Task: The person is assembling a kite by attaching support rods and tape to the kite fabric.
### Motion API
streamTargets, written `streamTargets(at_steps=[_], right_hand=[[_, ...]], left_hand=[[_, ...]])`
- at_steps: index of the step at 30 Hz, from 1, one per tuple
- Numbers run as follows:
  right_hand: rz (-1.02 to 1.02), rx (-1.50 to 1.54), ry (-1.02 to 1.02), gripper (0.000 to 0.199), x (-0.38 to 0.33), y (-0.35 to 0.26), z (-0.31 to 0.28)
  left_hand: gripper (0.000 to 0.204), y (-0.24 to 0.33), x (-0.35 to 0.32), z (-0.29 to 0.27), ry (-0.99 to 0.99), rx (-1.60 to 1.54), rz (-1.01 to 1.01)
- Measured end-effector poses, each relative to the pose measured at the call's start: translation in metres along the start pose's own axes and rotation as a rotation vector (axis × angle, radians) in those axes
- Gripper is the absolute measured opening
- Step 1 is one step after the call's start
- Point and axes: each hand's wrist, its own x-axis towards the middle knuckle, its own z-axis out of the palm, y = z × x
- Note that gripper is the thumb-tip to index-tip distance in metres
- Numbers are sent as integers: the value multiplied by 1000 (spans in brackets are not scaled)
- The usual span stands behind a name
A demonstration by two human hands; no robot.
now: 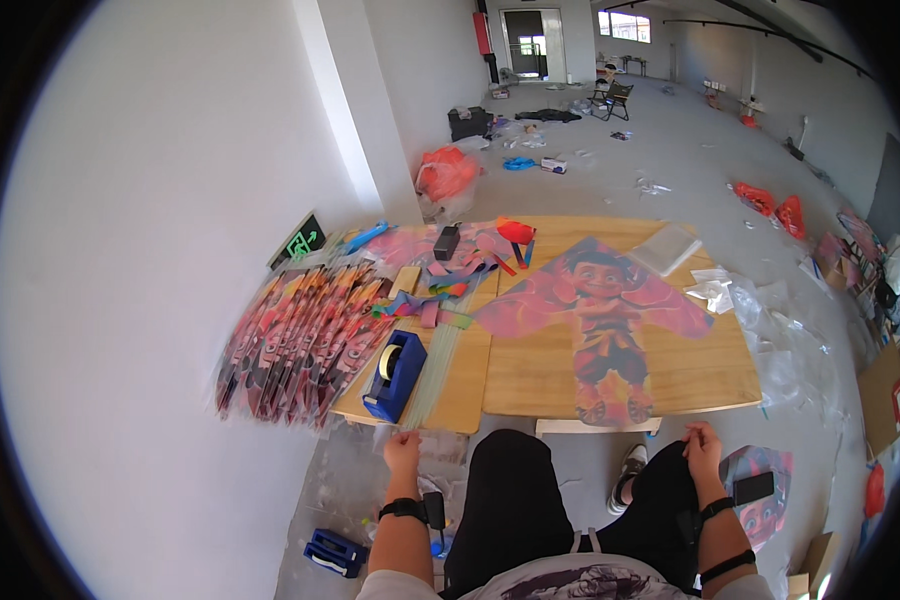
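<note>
My left hand (pixel 402 450) is closed in front of the table's near edge, with no object showing in it. Beside my right knee, my right hand (pixel 703 445) has its fingers curled together, and nothing shows between them. On the table between and beyond both hands lies a kite (pixel 610 335) printed with a cartoon figure, its wings spread and its feet toward me. Closest to my left hand is a blue tape dispenser (pixel 397 378) with a pale roll. A bundle of thin pale rods (pixel 438 370) lies to the dispenser's right.
Many folded printed kites (pixel 295 345) are piled at the left. Colourful ribbons (pixel 435 303) and a black box (pixel 447 241) lie farther back on the wooden table (pixel 530 385). A second dispenser (pixel 335 553), a phone (pixel 753 488) and plastic wrap (pixel 780 360) are lower down.
</note>
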Motion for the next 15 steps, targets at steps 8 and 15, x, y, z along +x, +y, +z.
streamTargets(at_steps=[8,15], right_hand=[[2,-29,6,19,-2,-6,2],[-23,-72,1,19,-4,-7,2]], left_hand=[[22,18,-46,-79,-207,-369,-134],[21,22,-107,-217,-293,-681,-130]])
